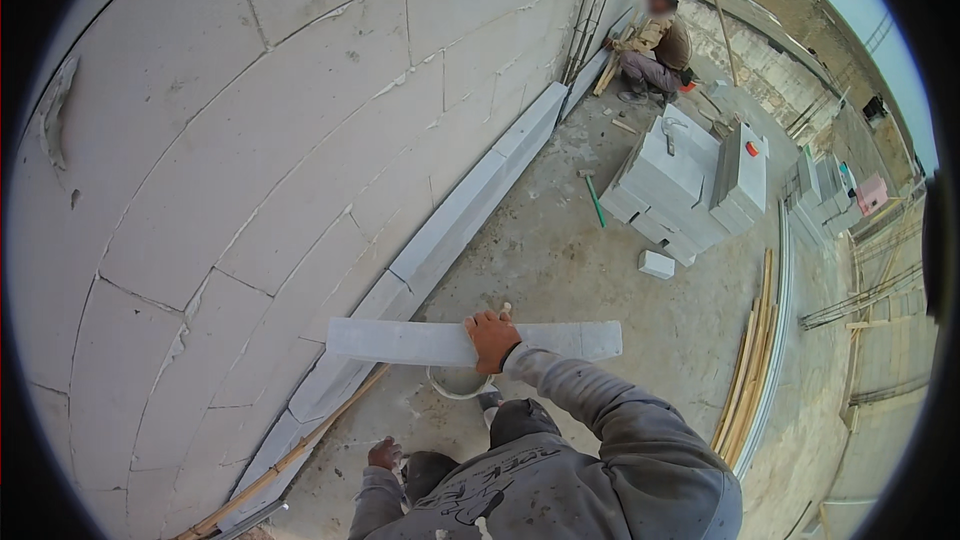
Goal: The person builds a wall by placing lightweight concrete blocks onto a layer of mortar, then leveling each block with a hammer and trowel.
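Note:
A long white block (pixel 400 340) lies crosswise before me, its left end over the row of blocks along the wall. My right hand (pixel 492 342) grips it from above near the middle, fingers over its far edge. Partly hidden under the block is a round bucket (pixel 436 384), only its near rim showing. A light-coloured knob-like end (pixel 506 308) sticks out past the block's far edge; the rest of it is covered. Low at my left side, near my knee, my left hand (pixel 385 453) hangs with nothing visible in it, fingers loosely bent and slightly apart.
A tall block wall (pixel 250 190) rises at left, with a low block row (pixel 440 240) at its foot. A wooden strip (pixel 300 448) runs alongside. A green-handled hammer (pixel 592 198) lies near stacked blocks (pixel 670 175). Beyond, a person (pixel 655 45) crouches. Boards (pixel 750 360) lie at right.

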A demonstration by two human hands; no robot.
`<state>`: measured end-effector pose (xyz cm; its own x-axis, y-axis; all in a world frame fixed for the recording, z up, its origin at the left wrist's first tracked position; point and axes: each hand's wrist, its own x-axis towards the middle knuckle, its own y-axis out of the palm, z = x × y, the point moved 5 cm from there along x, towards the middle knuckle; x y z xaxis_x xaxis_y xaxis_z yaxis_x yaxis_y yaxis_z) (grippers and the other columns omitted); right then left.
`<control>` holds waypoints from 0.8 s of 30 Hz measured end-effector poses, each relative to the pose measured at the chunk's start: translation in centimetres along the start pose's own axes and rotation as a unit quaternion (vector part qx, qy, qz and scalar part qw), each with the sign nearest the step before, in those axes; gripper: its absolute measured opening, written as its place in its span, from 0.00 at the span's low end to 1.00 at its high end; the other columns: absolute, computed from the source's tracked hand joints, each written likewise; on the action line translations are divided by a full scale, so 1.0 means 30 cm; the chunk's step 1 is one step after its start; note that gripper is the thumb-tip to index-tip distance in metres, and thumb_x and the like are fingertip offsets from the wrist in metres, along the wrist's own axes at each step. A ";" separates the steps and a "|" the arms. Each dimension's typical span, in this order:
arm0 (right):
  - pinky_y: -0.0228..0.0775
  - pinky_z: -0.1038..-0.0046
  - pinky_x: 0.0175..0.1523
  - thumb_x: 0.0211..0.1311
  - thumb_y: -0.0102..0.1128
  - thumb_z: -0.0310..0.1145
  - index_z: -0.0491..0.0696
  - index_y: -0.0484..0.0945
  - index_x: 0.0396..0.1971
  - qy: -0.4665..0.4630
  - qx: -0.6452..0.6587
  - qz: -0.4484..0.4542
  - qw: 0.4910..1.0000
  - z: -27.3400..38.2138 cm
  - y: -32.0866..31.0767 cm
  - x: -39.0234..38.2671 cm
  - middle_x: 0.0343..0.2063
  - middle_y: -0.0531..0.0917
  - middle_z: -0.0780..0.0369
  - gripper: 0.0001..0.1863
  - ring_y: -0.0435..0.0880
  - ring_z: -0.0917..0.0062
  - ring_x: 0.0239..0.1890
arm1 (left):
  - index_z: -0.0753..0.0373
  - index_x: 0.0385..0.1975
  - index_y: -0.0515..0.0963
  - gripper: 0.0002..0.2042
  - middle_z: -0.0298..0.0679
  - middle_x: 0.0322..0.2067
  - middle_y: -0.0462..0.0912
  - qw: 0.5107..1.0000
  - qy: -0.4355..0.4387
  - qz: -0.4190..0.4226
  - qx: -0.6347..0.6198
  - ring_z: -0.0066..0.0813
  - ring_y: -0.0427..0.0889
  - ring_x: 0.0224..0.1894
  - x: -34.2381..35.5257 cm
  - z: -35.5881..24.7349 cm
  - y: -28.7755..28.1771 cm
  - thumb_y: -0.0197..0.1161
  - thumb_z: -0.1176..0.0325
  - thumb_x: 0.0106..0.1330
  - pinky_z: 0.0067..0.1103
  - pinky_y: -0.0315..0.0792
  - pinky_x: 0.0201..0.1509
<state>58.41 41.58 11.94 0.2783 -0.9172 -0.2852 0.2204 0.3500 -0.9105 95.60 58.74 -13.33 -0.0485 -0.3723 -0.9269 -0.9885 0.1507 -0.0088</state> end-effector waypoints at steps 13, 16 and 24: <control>0.63 0.56 0.55 0.30 0.70 0.44 0.44 0.67 0.48 0.480 0.052 0.045 0.875 -0.784 0.106 -0.692 0.44 0.73 0.54 0.39 0.71 0.61 0.51 | 0.70 0.44 0.74 0.30 0.54 0.43 0.78 0.923 0.176 0.001 0.341 0.53 0.75 0.46 0.628 -0.881 0.571 0.49 0.45 0.59 0.34 0.67 0.52; 0.63 0.58 0.56 0.28 0.73 0.48 0.43 0.65 0.50 0.564 0.096 0.075 0.817 -0.867 0.110 -0.823 0.46 0.72 0.53 0.45 0.69 0.59 0.53 | 0.70 0.49 0.71 0.33 0.55 0.47 0.75 0.919 0.109 -0.064 0.374 0.51 0.74 0.50 0.661 -0.906 0.663 0.50 0.43 0.57 0.33 0.66 0.54; 0.61 0.61 0.59 0.28 0.75 0.50 0.42 0.60 0.55 0.651 0.204 0.132 0.719 -1.128 0.156 -0.932 0.50 0.70 0.53 0.52 0.67 0.60 0.56 | 0.75 0.52 0.66 0.32 0.59 0.46 0.75 0.891 0.044 0.027 0.451 0.50 0.75 0.50 0.621 -1.140 1.050 0.58 0.51 0.57 0.32 0.66 0.55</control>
<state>20.02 62.40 5.52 -0.6919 -0.1159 -0.7126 0.6504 0.3283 -0.6850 58.67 25.22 -18.03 -0.1425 -0.4057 -0.9028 -0.4686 0.8311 -0.2995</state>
